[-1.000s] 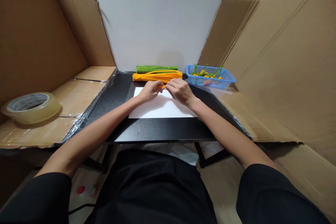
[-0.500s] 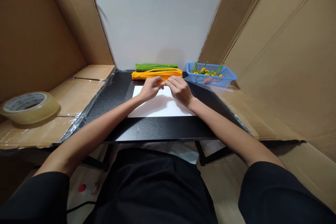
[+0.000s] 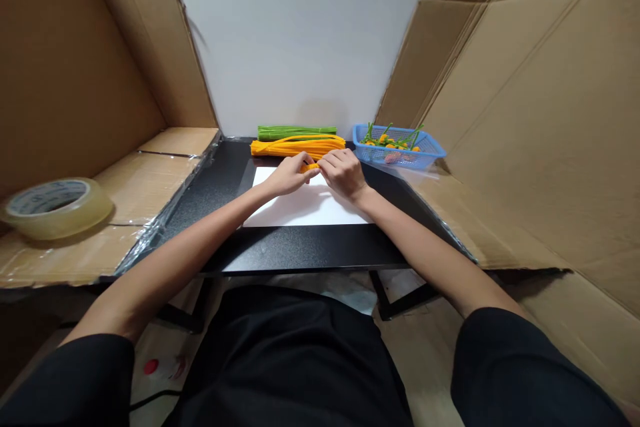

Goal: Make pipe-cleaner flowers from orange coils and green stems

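Note:
Over the white sheet (image 3: 300,210), my left hand (image 3: 290,175) and my right hand (image 3: 344,175) meet with bent fingers. Between them is a small orange pipe cleaner piece (image 3: 310,167), curled or bundled; its exact shape is partly covered by the fingers. My left hand pinches it from the left, and the fingertips of my right hand close on its right end. Just behind the hands lies a bundle of orange pipe cleaners (image 3: 295,145), with a bundle of green pipe cleaners (image 3: 295,133) behind that.
A blue plastic basket (image 3: 425,159) with green and orange pipe cleaner pieces stands at the back right. On the cardboard at left sits a roll of clear tape (image 3: 65,217). Cardboard walls flank the black table (image 3: 280,250). A red-capped bottle (image 3: 163,367) is on the floor.
More of the orange piece shows between my hands now. My left hand has turned slightly and both hands sit a little lower in view; the whole view has shifted slightly.

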### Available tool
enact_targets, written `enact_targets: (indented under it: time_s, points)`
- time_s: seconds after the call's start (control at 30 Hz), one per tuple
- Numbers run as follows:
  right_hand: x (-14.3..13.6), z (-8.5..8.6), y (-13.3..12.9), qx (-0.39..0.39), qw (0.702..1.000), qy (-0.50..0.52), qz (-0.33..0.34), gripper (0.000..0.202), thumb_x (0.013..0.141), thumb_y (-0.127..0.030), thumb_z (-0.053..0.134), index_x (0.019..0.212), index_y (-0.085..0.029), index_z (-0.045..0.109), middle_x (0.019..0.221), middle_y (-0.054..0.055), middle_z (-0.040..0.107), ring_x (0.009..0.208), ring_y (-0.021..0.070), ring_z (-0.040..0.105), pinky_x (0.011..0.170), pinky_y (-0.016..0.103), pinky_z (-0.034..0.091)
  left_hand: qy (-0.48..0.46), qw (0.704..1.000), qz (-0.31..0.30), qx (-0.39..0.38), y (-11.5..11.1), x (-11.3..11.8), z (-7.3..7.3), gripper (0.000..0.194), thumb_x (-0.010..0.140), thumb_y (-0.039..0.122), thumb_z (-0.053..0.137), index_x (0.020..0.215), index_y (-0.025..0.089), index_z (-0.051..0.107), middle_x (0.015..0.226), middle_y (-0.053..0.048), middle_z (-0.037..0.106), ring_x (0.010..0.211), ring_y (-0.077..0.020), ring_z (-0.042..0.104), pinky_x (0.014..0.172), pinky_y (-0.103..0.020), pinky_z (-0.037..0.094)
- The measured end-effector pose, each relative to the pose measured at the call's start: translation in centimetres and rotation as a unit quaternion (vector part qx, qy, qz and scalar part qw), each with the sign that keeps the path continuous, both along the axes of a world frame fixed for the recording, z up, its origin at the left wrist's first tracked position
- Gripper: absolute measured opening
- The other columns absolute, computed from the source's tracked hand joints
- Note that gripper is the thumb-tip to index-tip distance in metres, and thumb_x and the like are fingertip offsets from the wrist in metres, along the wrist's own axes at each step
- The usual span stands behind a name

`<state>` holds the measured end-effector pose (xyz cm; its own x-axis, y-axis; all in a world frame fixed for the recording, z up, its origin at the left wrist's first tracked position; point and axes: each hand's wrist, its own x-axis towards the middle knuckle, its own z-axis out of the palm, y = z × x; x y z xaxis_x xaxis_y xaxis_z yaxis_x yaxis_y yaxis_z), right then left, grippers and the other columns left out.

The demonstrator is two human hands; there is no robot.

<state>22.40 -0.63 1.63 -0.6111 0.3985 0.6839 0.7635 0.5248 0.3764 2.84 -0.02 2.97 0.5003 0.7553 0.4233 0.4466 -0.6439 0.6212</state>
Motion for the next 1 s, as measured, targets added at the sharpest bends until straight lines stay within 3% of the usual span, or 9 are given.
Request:
enact_targets:
  time_s: [0.13,0.27,0.53,0.77,1.0]
  points:
    - [0.1,-0.2,0.2,-0.026,1.0,-0.005,0.002,0.032,0.098,-0.017,0.049,0.074,-0.016,0.07,0.073,0.01,0.069,0.076,0.0228,0.054,0.071,0.037,0.031,0.028,0.999,0.011,0.012,0.1,-0.2,0.0,0.021,0.091,0.035,0.063,0.079,0.018,0.059,0.069,-0.002,0.069,0.063,-0.0167,0.058,0.062,-0.027,0.037]
    - [0.1,-0.2,0.3,-0.048,0.999,0.0,0.006,0.031,0.095,-0.014,0.05,0.072,-0.016,0.069,0.071,0.01,0.067,0.073,0.0216,0.053,0.07,0.036,0.031,0.039,0.999,0.029,0.023,0.1,-0.1,-0.1,0.02,0.091,0.031,0.061,0.076,0.019,0.059,0.071,-0.002,0.069,0.065,-0.0172,0.056,0.063,-0.028,0.035]
    - [0.1,-0.3,0.2,-0.077,0.996,0.044,0.011,0.021,0.09,-0.014,0.058,0.072,-0.017,0.068,0.074,0.009,0.069,0.073,0.0225,0.056,0.072,0.036,0.035,0.064,0.995,0.049,0.062,-0.1,0.1,-0.5,0.015,0.092,0.029,0.06,0.082,0.019,0.061,0.077,-0.003,0.071,0.068,-0.0178,0.06,0.061,-0.027,0.036]
    - [-0.1,-0.2,0.1,-0.093,0.988,0.119,0.015,0.005,0.089,-0.019,0.067,0.086,-0.018,0.071,0.085,0.007,0.074,0.082,0.0235,0.063,0.075,0.034,0.042,0.127,0.976,0.068,0.165,0.2,-0.5,-0.6,0.008,0.096,0.025,0.053,0.099,0.02,0.06,0.086,-0.007,0.071,0.075,-0.022,0.063,0.06,-0.028,0.032]
    - [0.0,0.0,0.1,-0.105,0.987,0.115,0.031,0.008,0.089,-0.022,0.07,0.083,-0.019,0.074,0.083,0.006,0.075,0.081,0.0231,0.064,0.075,0.035,0.041,0.176,0.955,0.036,0.235,0.5,-0.9,-0.6,0.013,0.1,0.026,0.049,0.098,0.018,0.059,0.091,-0.011,0.072,0.085,-0.024,0.066,0.061,-0.029,0.034]
